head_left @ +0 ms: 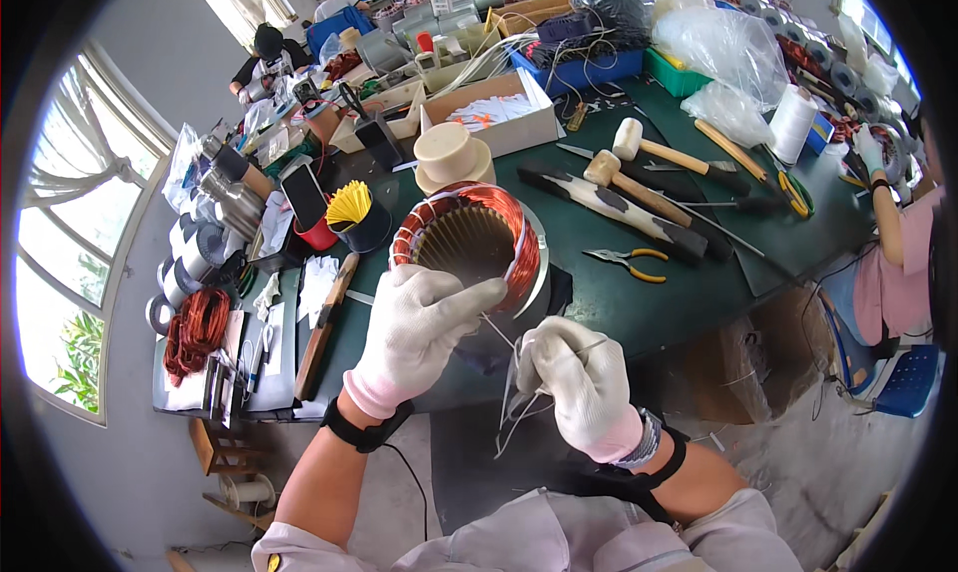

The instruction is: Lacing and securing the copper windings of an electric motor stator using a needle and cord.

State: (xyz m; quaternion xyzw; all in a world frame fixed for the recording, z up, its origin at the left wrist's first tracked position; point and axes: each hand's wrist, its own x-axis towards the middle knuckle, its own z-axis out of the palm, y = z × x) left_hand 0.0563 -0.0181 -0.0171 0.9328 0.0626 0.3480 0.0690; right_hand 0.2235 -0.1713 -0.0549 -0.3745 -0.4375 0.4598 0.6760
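Note:
A motor stator stands upright at the table's near edge, a ring of copper windings bound with white cord around a slotted, paper-lined bore. My left hand, in a white glove, rests on its near left rim, the index finger stretched to the right along the windings and the other fingers curled, partly hidden. My right hand, also gloved, is closed in a pinch on a white cord just right of and below the stator. One strand runs from the stator's near side to these fingers; loose loops hang underneath.
Wooden-handled mallets, yellow-handled pliers and a dark spotted bar lie to the right. Left are a cup of yellow strips, a wooden stick and red wire coils. A white thread cone stands far right; co-workers sit nearby.

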